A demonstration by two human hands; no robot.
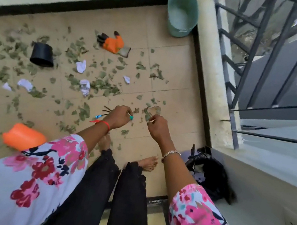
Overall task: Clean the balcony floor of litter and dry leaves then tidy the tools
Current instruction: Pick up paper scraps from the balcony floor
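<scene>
Left grip [121, 117] was pinched on a small teal bit [131, 117], and right grip [158, 126] was pinched on a thin pale sliver [152, 120]. Both were too small to tell what they were, or whether they were one piece. The grips hung above the floor [170, 72], near each other, not touching.

By my read the litter was barely started. Leaves [97, 84] lay thick ahead and left of both grips, with a few right under them. Paper wads [81, 66] sat ahead-left of the left grip, well apart from it. Bag [207, 167] was behind and right of the right grip, and its mouth looked crumpled.

The step looked like hand-picking small litter. My call on doing it well:
- Get both pieces into the bag first, spreading its mouth with one grip before loading.
- Work outward from under the grips so the bare feet [148, 163] tread on nothing.
- Take paper first, since it should pinch clean.
- Dry leaves would likely crumble, so scoop them in bunches with flat fingers, not singly.

Glove [114, 43], pot [42, 55] and tub [181, 13] sat well ahead of the left grip. I judged those were for the tidy stage, once the floor was done.
</scene>
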